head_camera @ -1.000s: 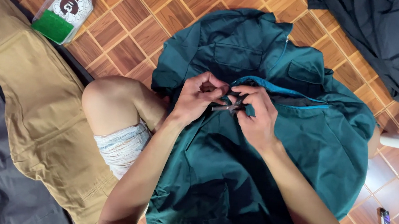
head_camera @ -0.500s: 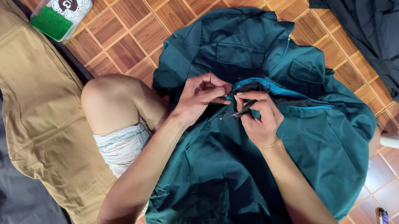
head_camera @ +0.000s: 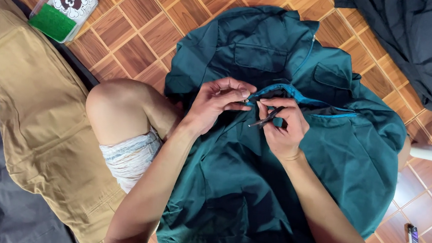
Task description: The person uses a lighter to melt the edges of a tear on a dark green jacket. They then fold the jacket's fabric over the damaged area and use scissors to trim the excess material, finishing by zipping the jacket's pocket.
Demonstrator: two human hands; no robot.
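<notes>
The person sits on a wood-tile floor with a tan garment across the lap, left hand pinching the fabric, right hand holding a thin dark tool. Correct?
Not quite: the head view shows a teal garment across the lap; the tan one lies on the floor alongside. The rest stands.

teal green jacket (head_camera: 251, 193) with bright blue zipper edge (head_camera: 303, 97); tan cloth (head_camera: 32, 114); brown parquet floor (head_camera: 146, 19) in squares
</notes>
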